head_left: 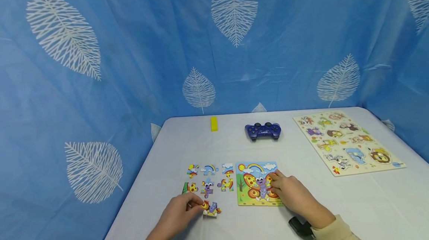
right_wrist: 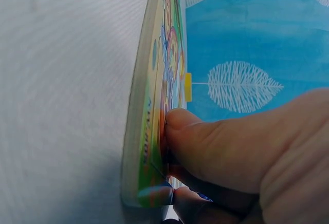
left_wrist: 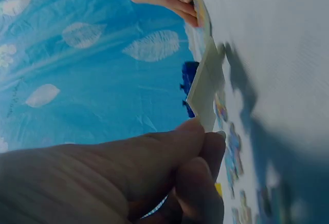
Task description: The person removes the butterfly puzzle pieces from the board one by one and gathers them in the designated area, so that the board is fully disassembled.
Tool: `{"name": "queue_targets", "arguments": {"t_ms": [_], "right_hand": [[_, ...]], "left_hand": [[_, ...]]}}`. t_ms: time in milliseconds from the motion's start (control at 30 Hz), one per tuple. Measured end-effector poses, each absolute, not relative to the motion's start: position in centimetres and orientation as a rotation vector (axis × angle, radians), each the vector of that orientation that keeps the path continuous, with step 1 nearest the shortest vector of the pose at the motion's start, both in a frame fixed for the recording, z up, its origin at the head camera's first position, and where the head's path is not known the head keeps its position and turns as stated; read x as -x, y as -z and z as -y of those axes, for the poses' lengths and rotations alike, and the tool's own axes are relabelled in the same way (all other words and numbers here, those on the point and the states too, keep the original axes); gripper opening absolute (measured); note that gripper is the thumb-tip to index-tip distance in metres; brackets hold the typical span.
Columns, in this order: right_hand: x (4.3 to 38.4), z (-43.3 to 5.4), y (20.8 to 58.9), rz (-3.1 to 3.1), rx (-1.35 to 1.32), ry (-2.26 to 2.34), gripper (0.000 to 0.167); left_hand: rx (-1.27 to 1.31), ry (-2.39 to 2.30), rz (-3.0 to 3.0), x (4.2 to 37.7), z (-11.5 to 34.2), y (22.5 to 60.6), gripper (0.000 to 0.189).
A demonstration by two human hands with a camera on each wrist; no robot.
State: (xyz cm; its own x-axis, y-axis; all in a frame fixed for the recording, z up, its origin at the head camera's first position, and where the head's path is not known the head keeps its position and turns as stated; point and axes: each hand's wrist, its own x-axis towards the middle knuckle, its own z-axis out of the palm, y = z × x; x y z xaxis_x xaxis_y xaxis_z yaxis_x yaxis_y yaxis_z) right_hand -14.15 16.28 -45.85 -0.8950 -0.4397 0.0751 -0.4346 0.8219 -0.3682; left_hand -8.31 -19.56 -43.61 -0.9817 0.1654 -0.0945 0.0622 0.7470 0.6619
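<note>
In the head view, my left hand (head_left: 179, 212) pinches a cardboard jigsaw piece (head_left: 212, 210) printed with a butterfly's lower body and part of its wing. The left wrist view shows this piece's plain pale back (left_wrist: 205, 82) rising from between thumb and fingers, with its shadow on the cloth. My right hand (head_left: 293, 193) is at the right side of the square butterfly puzzle board (head_left: 246, 197). Its thumb (right_wrist: 187, 126) lies against the picture, and the bent fingers (right_wrist: 187, 203) are by the board's corner, partly hidden.
Several jigsaw pieces, including a rainbow piece (head_left: 209, 169), lie in rows left of the board. Behind are a yellow block (head_left: 214, 124) and a blue game controller (head_left: 263, 131). An animal peg puzzle (head_left: 348, 141) lies back right. A black object (head_left: 299, 227) is by the right wrist.
</note>
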Motion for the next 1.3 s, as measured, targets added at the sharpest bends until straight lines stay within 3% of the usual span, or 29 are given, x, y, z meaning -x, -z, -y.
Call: {"name": "queue_targets", "arguments": {"t_ms": [367,1300], "right_hand": [[14.1,-16.5,45.8,-2.963,0.71,0.624,0.019],[14.1,-16.4,45.8,-2.961,0.707,0.639,0.019]], "left_hand": [[-0.079,-0.799,-2.88,8.5,20.1,44.0,0.005],[-0.141,-0.538,-3.057,7.9,18.8,43.4,0.014]]}}
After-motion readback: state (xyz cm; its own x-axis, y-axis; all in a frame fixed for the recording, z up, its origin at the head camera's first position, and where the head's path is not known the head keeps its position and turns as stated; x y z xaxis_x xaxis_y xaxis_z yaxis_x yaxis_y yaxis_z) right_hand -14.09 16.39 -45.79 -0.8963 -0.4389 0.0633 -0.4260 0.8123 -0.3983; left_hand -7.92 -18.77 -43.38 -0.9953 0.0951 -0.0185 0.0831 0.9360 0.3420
